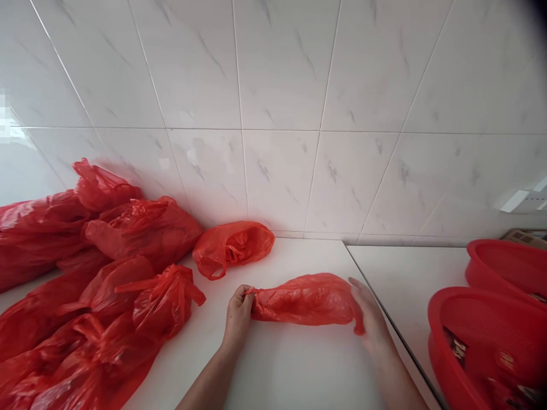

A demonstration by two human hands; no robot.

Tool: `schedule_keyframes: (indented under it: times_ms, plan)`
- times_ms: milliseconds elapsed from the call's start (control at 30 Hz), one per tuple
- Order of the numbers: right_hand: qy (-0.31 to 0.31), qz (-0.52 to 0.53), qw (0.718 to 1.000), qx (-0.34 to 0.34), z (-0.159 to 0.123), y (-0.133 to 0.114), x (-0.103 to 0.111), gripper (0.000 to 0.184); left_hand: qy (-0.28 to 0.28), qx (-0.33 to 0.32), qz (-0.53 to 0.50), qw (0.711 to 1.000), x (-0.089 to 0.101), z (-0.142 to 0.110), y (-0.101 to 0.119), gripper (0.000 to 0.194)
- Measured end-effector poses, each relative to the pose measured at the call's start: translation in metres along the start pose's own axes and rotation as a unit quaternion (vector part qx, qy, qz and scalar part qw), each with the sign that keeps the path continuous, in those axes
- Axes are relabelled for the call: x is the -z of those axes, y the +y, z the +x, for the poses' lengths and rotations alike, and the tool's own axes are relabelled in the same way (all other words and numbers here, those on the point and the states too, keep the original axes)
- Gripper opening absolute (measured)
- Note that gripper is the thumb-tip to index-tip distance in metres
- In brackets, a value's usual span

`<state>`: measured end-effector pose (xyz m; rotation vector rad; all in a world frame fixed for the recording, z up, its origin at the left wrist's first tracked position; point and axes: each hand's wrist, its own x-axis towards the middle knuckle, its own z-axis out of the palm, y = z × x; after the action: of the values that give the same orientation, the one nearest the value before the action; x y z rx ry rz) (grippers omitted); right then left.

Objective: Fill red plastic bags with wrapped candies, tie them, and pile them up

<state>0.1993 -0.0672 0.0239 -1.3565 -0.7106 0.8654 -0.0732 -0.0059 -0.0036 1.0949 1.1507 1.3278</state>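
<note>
left: bag pile [141, 236] on table [299, 370] | front centre: 1 bag [305, 299] | right: 2 baskets [438, 333] | behind: wall [277, 85]

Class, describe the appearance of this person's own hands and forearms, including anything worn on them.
The left hand and right hand are ungloved, and no ring shows on the visible fingers. The left forearm and right forearm are bare as far as the picture shows: no sleeve, watch or bracelet appears. The right hand looks slightly blurred.
</note>
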Motion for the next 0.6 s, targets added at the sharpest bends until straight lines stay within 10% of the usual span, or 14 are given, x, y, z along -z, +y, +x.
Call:
schedule_keyframes:
  times_ms: [100, 233, 333, 600]
  plan:
    - [0.15, -0.195, 0.95, 0.193, -0.014, -0.009, -0.012, 0.042, -0.006, 0.002, 0.004, 1.0, -0.001, 0.001, -0.002, 0.014]
    - [-0.005, -0.287, 0.894, 0.345, -0.038, 0.003, -0.04, 0.016, -0.016, 0.006, 0.0, 1.0, -0.004, -0.001, 0.0, 0.013]
    - [-0.101, -0.362, 0.871, 0.317, -0.044, 0.023, -0.056, 0.023, -0.027, 0.014, -0.008, 0.999, -0.005, -0.004, 0.003, 0.01]
    - [-0.122, -0.563, 0.804, 0.146, -0.028, 0.043, -0.043, 0.028, -0.01, 0.032, -0.082, 0.996, 0.012, 0.007, 0.015, 0.025]
